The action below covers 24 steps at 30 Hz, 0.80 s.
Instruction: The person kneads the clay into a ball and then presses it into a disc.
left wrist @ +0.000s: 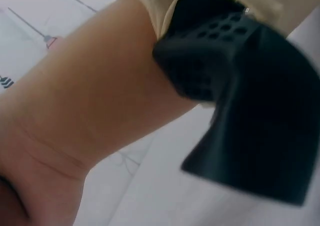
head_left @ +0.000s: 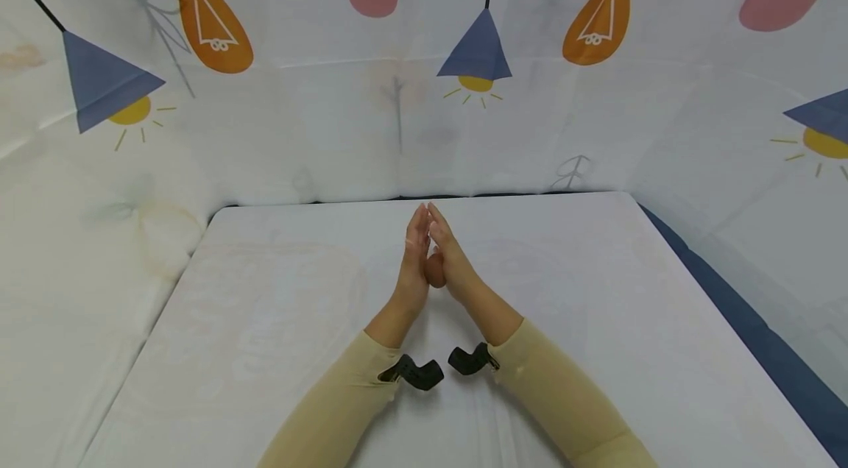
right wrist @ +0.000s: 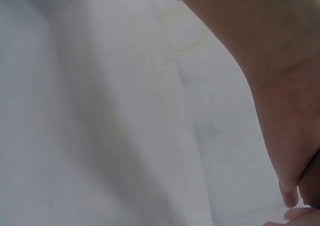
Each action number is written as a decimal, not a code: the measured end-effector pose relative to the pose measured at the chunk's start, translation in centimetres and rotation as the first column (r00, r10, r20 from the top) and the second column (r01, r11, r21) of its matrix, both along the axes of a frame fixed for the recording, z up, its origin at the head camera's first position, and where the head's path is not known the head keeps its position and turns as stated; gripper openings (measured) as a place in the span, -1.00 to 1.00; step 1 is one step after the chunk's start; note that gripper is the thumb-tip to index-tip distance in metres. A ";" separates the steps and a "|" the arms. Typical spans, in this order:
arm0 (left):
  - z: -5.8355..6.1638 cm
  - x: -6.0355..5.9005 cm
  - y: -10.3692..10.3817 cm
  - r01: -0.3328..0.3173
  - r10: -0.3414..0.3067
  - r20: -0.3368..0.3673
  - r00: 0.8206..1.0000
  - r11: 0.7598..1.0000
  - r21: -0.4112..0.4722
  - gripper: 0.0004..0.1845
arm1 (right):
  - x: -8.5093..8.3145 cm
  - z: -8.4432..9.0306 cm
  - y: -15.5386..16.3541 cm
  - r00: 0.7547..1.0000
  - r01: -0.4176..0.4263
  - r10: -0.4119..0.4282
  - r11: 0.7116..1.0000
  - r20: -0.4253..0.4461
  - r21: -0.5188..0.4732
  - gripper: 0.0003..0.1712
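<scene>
Left hand (head_left: 414, 268), right hand (head_left: 457, 266) straight-fingered, palms pressing brown object (head_left: 435, 271) over table (head_left: 278, 306) toward far edge; fingertips (head_left: 417, 221) outside left wrist view.

The person wears long sleeves of plain beige cloth; in the head view, the left sleeve (head_left: 331, 409) is at seven o'clock and the right sleeve (head_left: 570, 402) at five o'clock. The left hand (head_left: 414, 254) and the right hand (head_left: 453, 254) are bare. Toward four o'clock of the left sleeve's end sits a black, bent left wrist piece (head_left: 424, 375); a similar right wrist piece (head_left: 467, 360) sits toward nine o'clock of the other sleeve's end. In the left wrist view, small round holes (left wrist: 220, 31) mark this piece at one o'clock, and at four o'clock it becomes smooth, curved and wide.
</scene>
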<state>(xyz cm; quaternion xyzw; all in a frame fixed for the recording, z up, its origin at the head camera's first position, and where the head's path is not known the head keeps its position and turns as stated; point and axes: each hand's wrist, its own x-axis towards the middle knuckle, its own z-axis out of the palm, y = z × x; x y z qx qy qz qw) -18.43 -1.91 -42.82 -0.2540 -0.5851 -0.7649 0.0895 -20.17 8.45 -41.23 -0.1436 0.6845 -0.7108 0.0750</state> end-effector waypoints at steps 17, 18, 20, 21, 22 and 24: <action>0.4 -1.5 -0.7 -0.245 0.276 0.039 0.960 0.905 -0.348 0.22 | 2.1 1.2 0.1 0.997 -0.073 0.071 0.990 -0.027 -0.121 0.02; 0.4 -1.5 -0.7 -0.252 0.283 0.032 0.959 0.895 -0.368 0.23 | 2.1 1.4 0.3 0.997 -0.074 0.071 0.991 -0.027 -0.114 0.00; 0.2 -1.6 -0.7 -0.246 0.281 0.022 0.960 0.875 -0.417 0.24 | 2.0 1.7 0.5 0.997 -0.077 0.074 0.991 -0.033 -0.108 -0.02; 0.1 -1.7 -0.6 -0.234 0.269 0.019 0.963 0.868 -0.437 0.24 | 2.0 1.9 0.7 0.997 -0.075 0.071 0.992 -0.035 -0.103 -0.02; 0.0 -1.7 -0.6 -0.215 0.251 0.021 0.968 0.865 -0.454 0.24 | 1.8 2.0 0.8 0.997 -0.072 0.069 0.992 -0.038 -0.102 -0.01; -0.3 -1.6 -0.4 -0.162 0.204 0.035 0.978 0.861 -0.482 0.22 | 1.4 2.2 1.0 0.998 -0.051 0.046 0.994 -0.049 -0.101 -0.01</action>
